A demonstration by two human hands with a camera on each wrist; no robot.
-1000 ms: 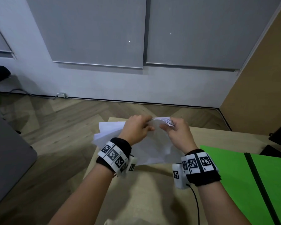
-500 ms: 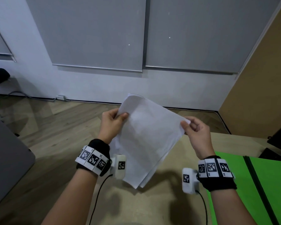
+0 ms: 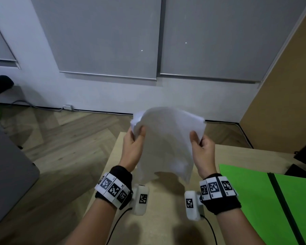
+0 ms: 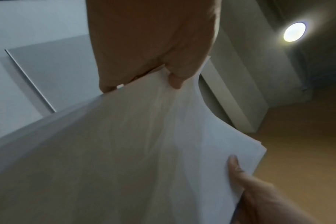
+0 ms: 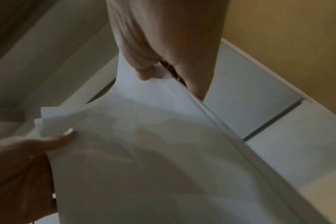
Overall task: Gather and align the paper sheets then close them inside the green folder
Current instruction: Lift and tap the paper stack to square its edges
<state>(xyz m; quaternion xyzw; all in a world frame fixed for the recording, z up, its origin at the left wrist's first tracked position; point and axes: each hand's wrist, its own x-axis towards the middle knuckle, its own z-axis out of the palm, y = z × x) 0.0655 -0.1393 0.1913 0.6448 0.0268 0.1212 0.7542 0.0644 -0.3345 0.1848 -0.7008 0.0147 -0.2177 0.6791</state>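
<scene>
Light wooden table (image 3: 166,218) carries the open bright green card folder (image 3: 254,200) at right, untouched; loose stack of white paper sheets (image 3: 168,138) now hangs upright above the table, squarer than half a second ago (edges not yet flush), left hand (image 3: 132,147) and right hand (image 3: 203,151) each pinching a side edge, thumb in front, so tapping comes next

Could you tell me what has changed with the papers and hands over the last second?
Both hands lifted the paper sheets off the table and turned them upright. The left hand and right hand now pinch opposite upper edges, spread wider apart. The green folder stayed open on the table.
</scene>
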